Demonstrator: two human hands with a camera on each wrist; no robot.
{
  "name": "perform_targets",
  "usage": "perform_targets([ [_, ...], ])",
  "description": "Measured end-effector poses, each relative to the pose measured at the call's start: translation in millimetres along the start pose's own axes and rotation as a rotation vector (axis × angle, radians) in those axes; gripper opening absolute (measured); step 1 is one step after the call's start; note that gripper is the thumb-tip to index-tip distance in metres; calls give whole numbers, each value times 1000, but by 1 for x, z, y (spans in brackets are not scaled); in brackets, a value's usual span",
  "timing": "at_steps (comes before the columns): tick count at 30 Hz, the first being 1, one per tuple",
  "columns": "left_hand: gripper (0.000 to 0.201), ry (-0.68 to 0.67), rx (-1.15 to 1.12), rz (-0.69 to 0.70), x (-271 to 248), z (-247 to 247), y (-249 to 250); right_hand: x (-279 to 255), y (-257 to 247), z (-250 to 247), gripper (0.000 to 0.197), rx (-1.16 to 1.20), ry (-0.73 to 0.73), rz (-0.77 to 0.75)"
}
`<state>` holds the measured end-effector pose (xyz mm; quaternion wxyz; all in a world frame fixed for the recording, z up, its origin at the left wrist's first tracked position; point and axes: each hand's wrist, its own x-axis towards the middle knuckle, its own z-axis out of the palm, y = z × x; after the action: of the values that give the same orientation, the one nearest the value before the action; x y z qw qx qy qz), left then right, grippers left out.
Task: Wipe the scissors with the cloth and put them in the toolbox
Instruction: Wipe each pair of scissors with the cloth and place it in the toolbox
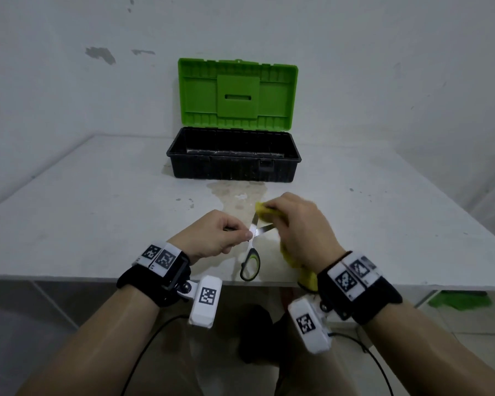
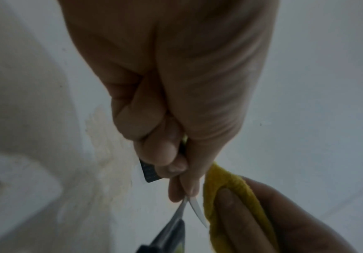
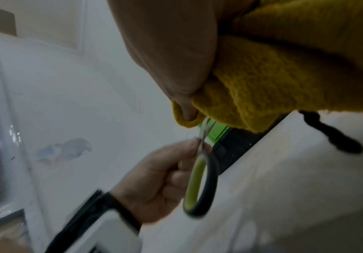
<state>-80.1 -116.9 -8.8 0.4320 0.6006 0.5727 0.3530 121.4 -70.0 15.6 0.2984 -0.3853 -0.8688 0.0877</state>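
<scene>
Wiping step in hand, by the look of it. Scissors (image 1: 253,241) held up over the near edge of the table (image 1: 69,212), blades parted and pointing away toward the toolbox (image 1: 234,154), the black-and-green handle loop hanging down toward the person. Left hand (image 1: 212,238) clenched around the scissors near the pivot, thumb and fingers pinching the metal just above the handle (the second handle loop hidden inside the fist, so cannot tell how it sits). Right hand (image 1: 300,224) grasping a bunched yellow cloth (image 1: 265,211), folded over the upper blade toward its tip; a tail of the cloth hanging down past the wrist. Lower blade bare and shining in the head view, apparently not yet wiped.

Toolbox at the far edge of the table, lid open and upright, black tray free to receive. A pale stain on the table between it and the hands.

Next, probably: cloth drawn along each blade from pivot to tip, fingers kept behind the cutting edge; then blades closed, cloth let go, and scissors carried forward and lowered into the tray.
</scene>
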Motion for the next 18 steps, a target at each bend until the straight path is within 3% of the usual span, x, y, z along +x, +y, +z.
perform_targets([
  [2,21,-6,39,41,1,-1,4,-12,-12,5,21,-50,-117,-54],
  [4,20,-3,140,84,2,-1,6,-13,-14,10,23,-110,-145,-42],
  [10,16,46,269,104,3,2,5,13,-4,10,19,-161,-1,112],
  [13,20,32,219,67,1,4,2,24,4,3,20,-98,59,213],
  [15,23,51,153,34,0,3,1,16,2,1,18,-55,75,167],
  [18,22,60,95,31,0,1,3,-7,-14,5,18,-54,-52,54],
])
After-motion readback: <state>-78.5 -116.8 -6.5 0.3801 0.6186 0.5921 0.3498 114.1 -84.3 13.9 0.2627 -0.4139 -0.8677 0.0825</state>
